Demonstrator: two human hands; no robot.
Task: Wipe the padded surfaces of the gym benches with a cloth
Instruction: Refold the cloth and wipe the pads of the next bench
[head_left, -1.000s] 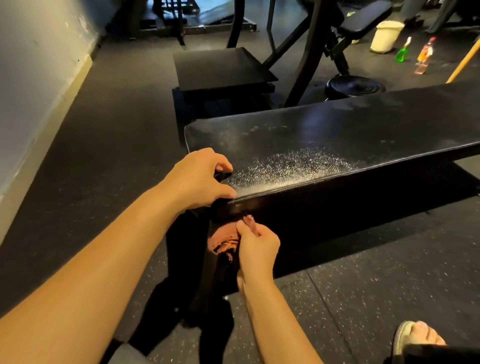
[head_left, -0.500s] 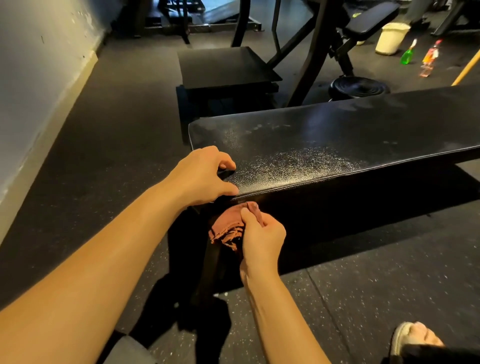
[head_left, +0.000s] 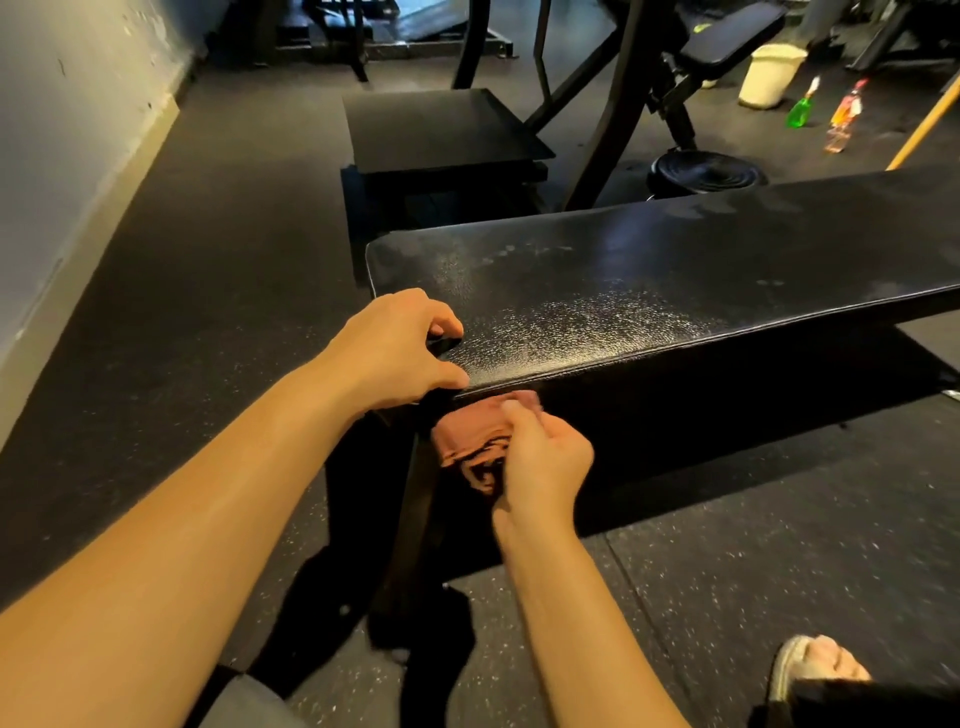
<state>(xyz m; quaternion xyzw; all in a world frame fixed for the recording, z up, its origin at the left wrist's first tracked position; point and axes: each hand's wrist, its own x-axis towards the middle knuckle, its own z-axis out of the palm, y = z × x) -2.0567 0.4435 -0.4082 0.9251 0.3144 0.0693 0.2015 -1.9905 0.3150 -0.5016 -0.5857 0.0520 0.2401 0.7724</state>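
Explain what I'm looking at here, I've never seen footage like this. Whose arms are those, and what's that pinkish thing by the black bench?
There is no machine here. These are a person's own two arms, filmed by a wide-angle camera worn on their head, looking forward and down. That is the only view.

The left hand grips the near corner of a black bench pad, whose top glistens in patches, perhaps damp. The right hand holds a bunched reddish-brown cloth against the pad's front side, just under the top edge. It looks like the bench is being wiped.

On the floor behind stand a pale bucket, a green spray bottle and an orange bottle. A sandalled foot shows at the bottom right.
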